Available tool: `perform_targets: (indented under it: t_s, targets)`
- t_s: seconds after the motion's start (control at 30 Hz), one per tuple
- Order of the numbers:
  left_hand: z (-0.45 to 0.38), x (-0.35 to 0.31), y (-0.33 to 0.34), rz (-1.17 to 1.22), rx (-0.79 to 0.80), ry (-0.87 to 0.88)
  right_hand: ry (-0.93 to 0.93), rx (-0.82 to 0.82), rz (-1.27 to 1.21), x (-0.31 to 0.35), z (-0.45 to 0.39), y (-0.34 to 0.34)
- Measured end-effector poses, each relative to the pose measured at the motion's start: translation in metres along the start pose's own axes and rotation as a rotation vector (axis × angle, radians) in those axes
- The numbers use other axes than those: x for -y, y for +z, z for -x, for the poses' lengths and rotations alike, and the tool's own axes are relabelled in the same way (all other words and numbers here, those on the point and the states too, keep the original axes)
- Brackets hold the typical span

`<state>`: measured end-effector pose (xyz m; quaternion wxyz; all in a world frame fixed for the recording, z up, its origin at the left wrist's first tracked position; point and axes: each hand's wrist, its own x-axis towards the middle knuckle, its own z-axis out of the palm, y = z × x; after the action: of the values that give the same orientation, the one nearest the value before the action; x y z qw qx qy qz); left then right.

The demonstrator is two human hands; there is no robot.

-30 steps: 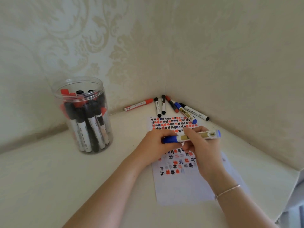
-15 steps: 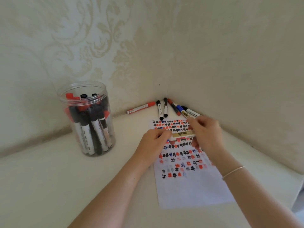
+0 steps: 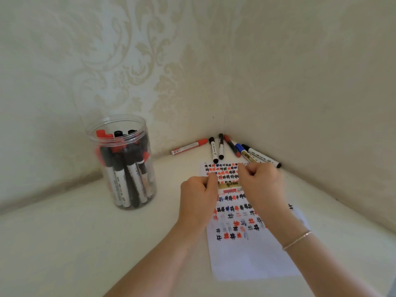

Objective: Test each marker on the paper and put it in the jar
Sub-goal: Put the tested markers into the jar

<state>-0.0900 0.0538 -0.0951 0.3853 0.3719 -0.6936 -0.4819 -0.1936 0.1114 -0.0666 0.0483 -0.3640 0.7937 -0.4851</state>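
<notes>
Both hands hold one marker (image 3: 230, 186) crosswise above the paper (image 3: 246, 258): left hand (image 3: 198, 195) fingers curl round one end, right hand (image 3: 260, 184) round the other. Risk: cap pops, open tip smears tested rows or skin. Jar (image 3: 123, 163) stands left, nearly full, so insertion may jam. Six loose markers (image 3: 218, 148) lie far in the bench corner.

Clear glossy plastic jar (image 3: 137, 168), matt white paper (image 3: 252, 258), embossed patterned wallpaper (image 3: 128, 61), smooth matt tabletop (image 3: 64, 243)
</notes>
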Motion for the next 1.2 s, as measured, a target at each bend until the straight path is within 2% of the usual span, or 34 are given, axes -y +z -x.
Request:
perform_targets:
  t_s: [0.13,0.23,0.3,0.4,0.5,0.6,0.7,0.8,0.87,0.93,1.0,1.1,1.2]
  targets:
    - [-0.005,0.001,-0.003,-0.118,-0.001,0.095,0.187,0.071,-0.138,-0.008,0.003,0.006]
    - [-0.009,-0.01,-0.005,-0.109,-0.113,0.245,0.44,0.081,-0.448,-0.009,0.003,0.011]
    - [-0.01,-0.025,-0.009,0.032,-0.215,0.266,0.548,0.065,-0.672,0.002,0.002,0.014]
    - [-0.009,-0.045,-0.018,0.22,-0.262,0.345,0.551,0.074,-0.886,0.03,0.0,0.017]
    - [-0.013,-0.062,-0.037,0.12,-0.305,0.51,0.462,0.17,-0.981,0.066,-0.001,0.025]
    - [-0.027,-0.078,-0.063,-0.016,-0.392,0.615,0.304,0.294,-0.858,0.101,-0.002,0.042]
    - [-0.042,-0.089,-0.095,-0.063,-0.508,0.637,0.109,0.351,-0.769,0.132,-0.003,0.054]
    - [-0.059,-0.097,-0.13,-0.054,-0.623,0.619,-0.186,0.362,-0.68,0.154,-0.004,0.06]
    - [-0.068,-0.102,-0.151,-0.06,-0.66,0.637,-0.404,0.352,-0.514,0.159,-0.006,0.068]
    - [-0.074,-0.104,-0.168,-0.11,-0.664,0.668,-0.51,0.312,-0.37,0.155,-0.011,0.075]
    - [-0.078,-0.102,-0.18,-0.192,-0.619,0.671,-0.504,0.24,-0.316,0.146,-0.02,0.078]
    - [-0.081,-0.093,-0.184,-0.338,-0.432,0.576,-0.38,0.158,-0.202,0.116,-0.047,0.088]
    - [-0.079,-0.081,-0.178,-0.448,-0.235,0.485,-0.158,0.247,0.098,0.072,-0.073,0.097]
